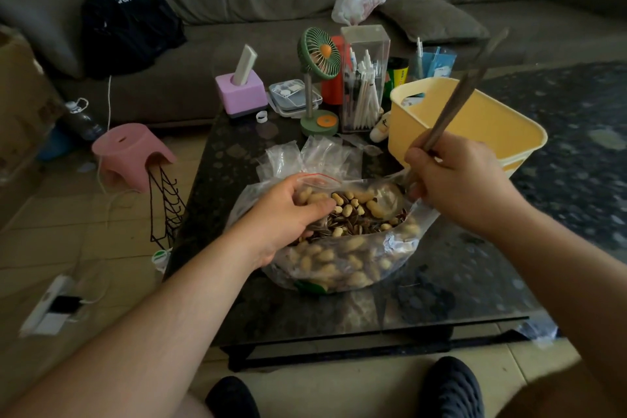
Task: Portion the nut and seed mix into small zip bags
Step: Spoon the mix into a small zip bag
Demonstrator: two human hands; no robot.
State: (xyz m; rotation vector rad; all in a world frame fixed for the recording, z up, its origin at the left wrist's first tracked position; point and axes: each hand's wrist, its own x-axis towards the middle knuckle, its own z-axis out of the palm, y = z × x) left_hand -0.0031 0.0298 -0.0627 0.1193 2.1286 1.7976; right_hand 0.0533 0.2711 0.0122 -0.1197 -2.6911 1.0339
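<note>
A large clear plastic bag [359, 261] full of peanuts and striped sunflower seeds lies on the dark glass table [451, 285]. My left hand [288, 214] grips a small zip bag [325, 185] with a red seal line, holding it open over the mix. My right hand [458, 180] holds a long-handled spoon [451, 102]; its bowl sits at the small bag's mouth, and whether it carries mix is unclear. Several empty small zip bags [305, 154] lie just behind the big bag.
A yellow plastic basket [475, 132] stands close behind my right hand. Further back are a green desk fan [319, 58], a clear pen holder [364, 78] and a pink box [241, 92]. A pink stool [130, 153] stands on the floor at left.
</note>
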